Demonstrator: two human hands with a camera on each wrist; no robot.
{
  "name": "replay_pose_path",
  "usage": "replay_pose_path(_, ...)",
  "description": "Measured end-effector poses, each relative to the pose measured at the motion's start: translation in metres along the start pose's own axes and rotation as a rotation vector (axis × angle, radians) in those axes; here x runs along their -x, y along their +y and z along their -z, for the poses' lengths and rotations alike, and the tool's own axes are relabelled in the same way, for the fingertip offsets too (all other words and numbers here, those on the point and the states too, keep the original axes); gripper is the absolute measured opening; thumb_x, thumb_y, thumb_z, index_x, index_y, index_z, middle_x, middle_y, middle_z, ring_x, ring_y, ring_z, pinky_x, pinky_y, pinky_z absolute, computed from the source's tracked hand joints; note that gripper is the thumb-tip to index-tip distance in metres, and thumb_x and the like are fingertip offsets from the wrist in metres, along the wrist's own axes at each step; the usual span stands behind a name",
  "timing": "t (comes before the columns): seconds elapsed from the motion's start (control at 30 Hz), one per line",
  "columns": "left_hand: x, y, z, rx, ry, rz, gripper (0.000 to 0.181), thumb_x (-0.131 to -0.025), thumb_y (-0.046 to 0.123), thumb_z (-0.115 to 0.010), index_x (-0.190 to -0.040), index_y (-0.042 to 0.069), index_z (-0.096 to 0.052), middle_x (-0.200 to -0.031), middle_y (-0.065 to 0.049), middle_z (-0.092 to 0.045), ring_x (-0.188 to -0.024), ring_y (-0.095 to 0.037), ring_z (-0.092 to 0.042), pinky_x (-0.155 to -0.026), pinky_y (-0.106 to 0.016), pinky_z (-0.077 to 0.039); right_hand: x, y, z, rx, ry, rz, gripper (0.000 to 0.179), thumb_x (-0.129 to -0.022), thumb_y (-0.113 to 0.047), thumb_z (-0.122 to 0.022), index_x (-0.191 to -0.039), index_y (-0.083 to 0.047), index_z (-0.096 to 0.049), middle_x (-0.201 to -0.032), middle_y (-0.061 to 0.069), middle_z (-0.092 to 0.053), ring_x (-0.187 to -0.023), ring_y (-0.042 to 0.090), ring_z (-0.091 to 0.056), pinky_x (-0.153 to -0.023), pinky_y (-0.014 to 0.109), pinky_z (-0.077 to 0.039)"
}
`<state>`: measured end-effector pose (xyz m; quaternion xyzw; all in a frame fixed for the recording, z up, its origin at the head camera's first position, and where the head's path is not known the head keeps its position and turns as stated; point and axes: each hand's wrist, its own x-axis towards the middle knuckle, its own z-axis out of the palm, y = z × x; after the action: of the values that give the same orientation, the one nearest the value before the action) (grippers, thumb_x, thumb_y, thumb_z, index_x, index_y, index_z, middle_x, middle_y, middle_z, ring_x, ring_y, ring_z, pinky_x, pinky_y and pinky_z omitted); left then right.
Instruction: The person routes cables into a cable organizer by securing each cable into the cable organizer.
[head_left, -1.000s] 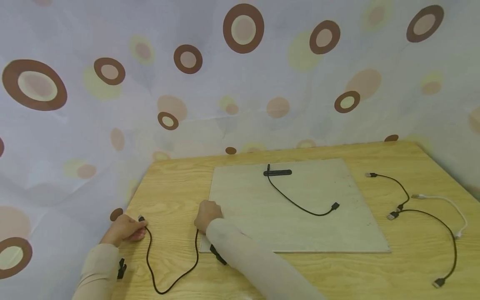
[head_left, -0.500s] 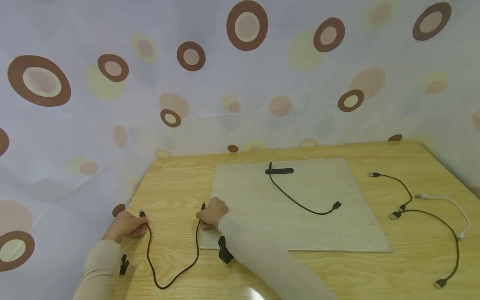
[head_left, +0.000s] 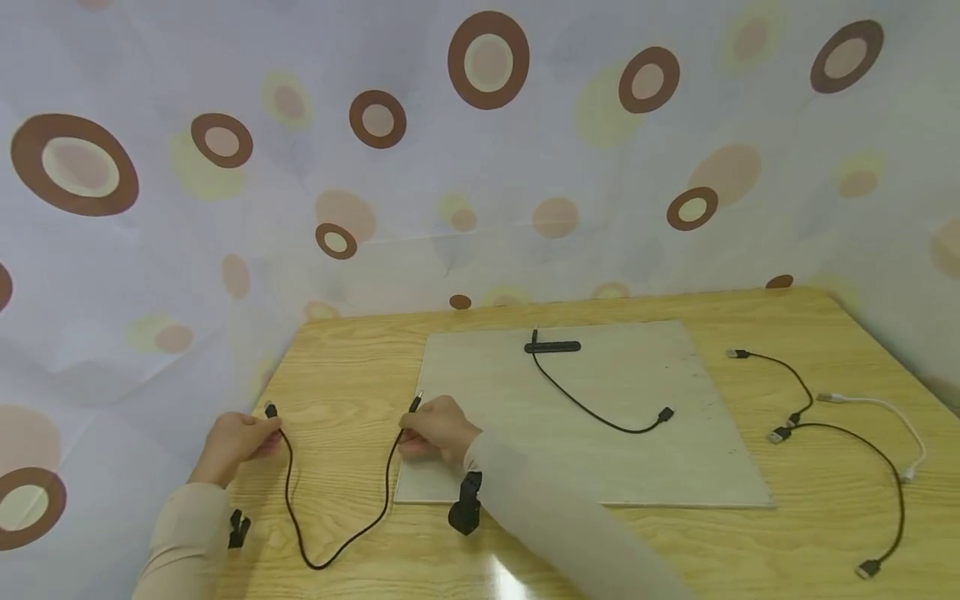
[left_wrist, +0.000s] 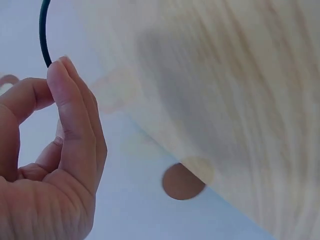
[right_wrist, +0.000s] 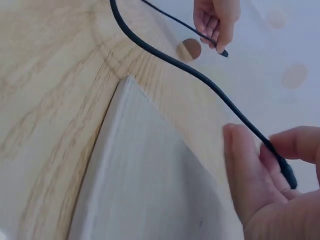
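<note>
A black USB cable (head_left: 317,567) hangs in a U between my two hands in the head view. My left hand (head_left: 238,443) pinches it just below one plug (head_left: 271,410). With thumb and fingertips my right hand (head_left: 438,429) pinches the other end, whose metal-tipped plug (head_left: 417,401) points up over the left edge of the pale board (head_left: 600,467). In the left wrist view, a short stretch of the cable (left_wrist: 43,32) rises from the left fingertips. The right wrist view shows the cable (right_wrist: 200,75) running away from my right fingers toward the left hand (right_wrist: 218,22).
On the board lie a short black cable (head_left: 585,403) and a black strip (head_left: 555,347) at its top. Black cables (head_left: 896,475) and a white cable (head_left: 892,403) lie on the wooden table (head_left: 345,358) at the right. A patterned sheet (head_left: 420,192) stands behind the table.
My right hand has turned and shifted slightly right, bringing its plug into sight above the fingers. The left hand has risen a little, still pinching its end. The cable's loop hangs slightly higher.
</note>
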<state>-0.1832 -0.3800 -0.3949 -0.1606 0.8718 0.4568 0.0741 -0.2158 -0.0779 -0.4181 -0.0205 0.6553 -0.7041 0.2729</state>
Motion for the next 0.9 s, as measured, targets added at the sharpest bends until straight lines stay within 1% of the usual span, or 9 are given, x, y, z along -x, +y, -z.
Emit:
replay_pose_path(0.13, 0.002, 0.016, -0.004, 0.002, 0.0, -0.036, 0.039, -0.098, 0.016, -0.054, -0.115, -0.019, -0.055, -0.078, -0.004, -0.068, -0.07, -0.012, -0.069, -0.072, -0.031, -0.057, 0.008, -0.006, 0.01, -0.08, -0.059, 0.075, 0.025, -0.095, -0.004, -0.055, -0.106, 0.018, -0.06, -0.078, 0.013, -0.066, -0.069, 0.016, -0.068, -0.072, 0.026, -0.057)
replay_pose_path(0.27, 0.006, 0.033, -0.008, 0.015, -0.006, -0.085, 0.043, -0.098, 0.019, -0.054, -0.118, -0.018, -0.054, -0.082, -0.003, -0.067, -0.072, -0.008, -0.068, -0.073, -0.027, -0.057, 0.013, -0.013, 0.024, -0.135, -0.077, 0.114, 0.024, -0.096, -0.005, -0.055, -0.109, 0.016, -0.06, -0.08, 0.009, -0.067, -0.068, 0.012, -0.067, -0.073, 0.026, -0.056)
replay_pose_path(0.33, 0.008, 0.041, -0.01, 0.039, -0.014, -0.105, 0.044, -0.098, 0.021, -0.055, -0.119, -0.018, -0.054, -0.083, -0.002, -0.066, -0.072, -0.006, -0.067, -0.072, -0.024, -0.056, 0.018, -0.017, 0.034, -0.151, -0.073, 0.13, 0.025, -0.096, -0.005, -0.056, -0.109, 0.015, -0.061, -0.081, 0.009, -0.068, -0.069, 0.011, -0.067, -0.071, 0.024, -0.056)
replay_pose_path(0.43, 0.009, 0.05, -0.015, 0.098, -0.033, -0.117, 0.042, -0.097, 0.023, -0.058, -0.116, -0.015, -0.056, -0.082, 0.0, -0.066, -0.072, -0.006, -0.066, -0.071, -0.022, -0.056, 0.027, -0.024, 0.05, -0.188, -0.053, 0.135, 0.025, -0.096, -0.006, -0.056, -0.111, 0.014, -0.061, -0.082, 0.008, -0.068, -0.071, 0.011, -0.068, -0.071, 0.022, -0.056)
replay_pose_path(0.53, 0.011, 0.059, -0.019, 0.156, -0.056, -0.123, 0.038, -0.096, 0.025, -0.06, -0.11, -0.01, -0.06, -0.081, 0.001, -0.066, -0.073, -0.008, -0.066, -0.072, -0.023, -0.056, 0.039, -0.029, 0.067, -0.209, -0.021, 0.141, 0.025, -0.096, -0.008, -0.057, -0.111, 0.013, -0.061, -0.083, 0.007, -0.068, -0.075, 0.011, -0.068, -0.073, 0.022, -0.055)
replay_pose_path(0.6, 0.013, 0.065, -0.021, 0.191, -0.066, -0.141, 0.033, -0.095, 0.025, -0.062, -0.106, -0.006, -0.063, -0.08, 0.001, -0.067, -0.072, -0.008, -0.066, -0.072, -0.023, -0.056, 0.046, -0.031, 0.078, -0.223, -0.003, 0.151, 0.026, -0.096, -0.009, -0.057, -0.112, 0.012, -0.061, -0.084, 0.007, -0.068, -0.077, 0.012, -0.069, -0.074, 0.022, -0.055)
replay_pose_path(0.67, 0.016, 0.071, -0.024, 0.223, -0.073, -0.174, 0.028, -0.095, 0.024, -0.062, -0.102, -0.003, -0.065, -0.08, 0.002, -0.067, -0.072, -0.008, -0.066, -0.072, -0.023, -0.056, 0.053, -0.032, 0.09, -0.229, 0.014, 0.157, 0.026, -0.097, -0.01, -0.057, -0.113, 0.01, -0.061, -0.086, 0.007, -0.068, -0.078, 0.012, -0.069, -0.074, 0.022, -0.055)
replay_pose_path(0.77, 0.019, 0.082, -0.032, 0.259, -0.074, -0.242, 0.023, -0.095, 0.024, -0.062, -0.098, 0.001, -0.067, -0.079, 0.004, -0.067, -0.073, -0.007, -0.066, -0.073, -0.024, -0.056, 0.063, -0.032, 0.109, -0.238, 0.028, 0.175, 0.027, -0.097, -0.012, -0.056, -0.114, 0.008, -0.06, -0.089, 0.007, -0.068, -0.078, 0.012, -0.068, -0.075, 0.022, -0.055)
replay_pose_path(0.9, 0.019, 0.098, -0.046, 0.271, -0.072, -0.321, 0.029, -0.093, 0.031, -0.064, -0.099, 0.002, -0.066, -0.08, 0.006, -0.067, -0.074, -0.007, -0.066, -0.074, -0.023, -0.056, 0.077, -0.029, 0.136, -0.261, 0.047, 0.198, 0.022, -0.098, -0.014, -0.056, -0.109, 0.003, -0.062, -0.092, 0.006, -0.068, -0.081, 0.013, -0.067, -0.079, 0.024, -0.055)
